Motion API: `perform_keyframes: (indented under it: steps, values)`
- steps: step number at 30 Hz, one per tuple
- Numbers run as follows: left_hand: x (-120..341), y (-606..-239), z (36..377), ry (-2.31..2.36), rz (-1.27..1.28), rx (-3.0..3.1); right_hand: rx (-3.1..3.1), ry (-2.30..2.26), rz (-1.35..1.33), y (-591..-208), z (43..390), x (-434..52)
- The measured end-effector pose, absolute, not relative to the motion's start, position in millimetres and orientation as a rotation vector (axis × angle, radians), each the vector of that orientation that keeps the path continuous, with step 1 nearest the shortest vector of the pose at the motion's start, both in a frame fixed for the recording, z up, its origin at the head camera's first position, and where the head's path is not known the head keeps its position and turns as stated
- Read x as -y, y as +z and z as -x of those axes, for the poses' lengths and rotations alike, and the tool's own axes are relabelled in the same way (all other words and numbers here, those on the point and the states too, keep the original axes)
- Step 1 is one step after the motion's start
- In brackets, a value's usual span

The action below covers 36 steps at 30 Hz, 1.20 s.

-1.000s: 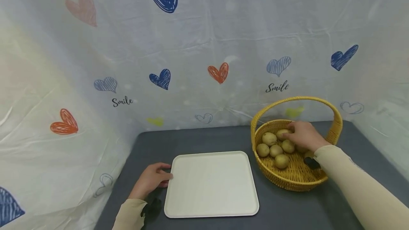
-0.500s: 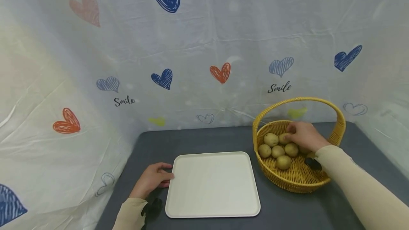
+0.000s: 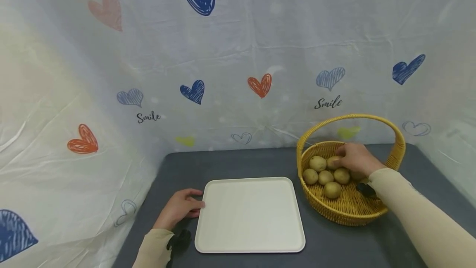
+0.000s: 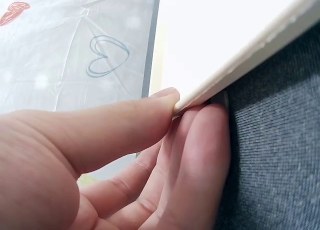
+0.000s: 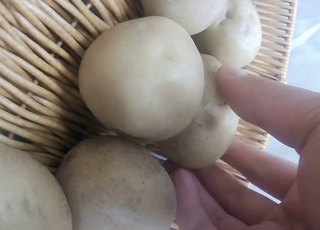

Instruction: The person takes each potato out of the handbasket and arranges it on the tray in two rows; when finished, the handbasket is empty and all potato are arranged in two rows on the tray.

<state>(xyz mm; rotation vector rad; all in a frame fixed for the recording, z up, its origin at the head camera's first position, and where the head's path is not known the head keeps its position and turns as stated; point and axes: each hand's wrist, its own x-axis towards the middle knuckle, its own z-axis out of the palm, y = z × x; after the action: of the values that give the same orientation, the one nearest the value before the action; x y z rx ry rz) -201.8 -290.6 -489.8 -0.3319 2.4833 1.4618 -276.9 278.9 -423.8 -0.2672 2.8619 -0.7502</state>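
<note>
In the head view, a white rectangular tray [image 3: 250, 216] lies on the dark table. My left hand [image 3: 179, 207] pinches the tray's left edge, thumb on the rim and fingers beneath, as the left wrist view shows. On the right stands a yellow wicker basket [image 3: 343, 217] with a tall handle, holding several potatoes [image 3: 332, 190]. My right hand [image 3: 358, 159] reaches in under the handle and grips a potato [image 5: 210, 132] at the back, with the thumb on one side and fingers on the other. Another potato [image 5: 142, 77] partly covers it in the right wrist view.
The basket's arched handle [image 3: 353, 117] rises over the right hand. A white curtain [image 3: 223, 53] printed with hearts hangs behind and at both sides. Dark table surface [image 3: 227, 164] stretches behind the tray.
The head view has shifted slightly, so everything appears a little further right. Both hands keep their places at the tray and in the basket.
</note>
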Motion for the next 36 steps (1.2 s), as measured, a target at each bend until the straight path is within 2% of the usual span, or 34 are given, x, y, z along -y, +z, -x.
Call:
perform_keyframes:
  steps: [21, 36]
  values:
    - [292, -489, 201, 1.428, 0.31, -2.507, -2.945, -0.769, 0.263, -418, 268, -277]
    - [293, -491, 202, 1.441, 0.295, -2.499, -3.163, -0.845, 0.316, -386, 215, -251]
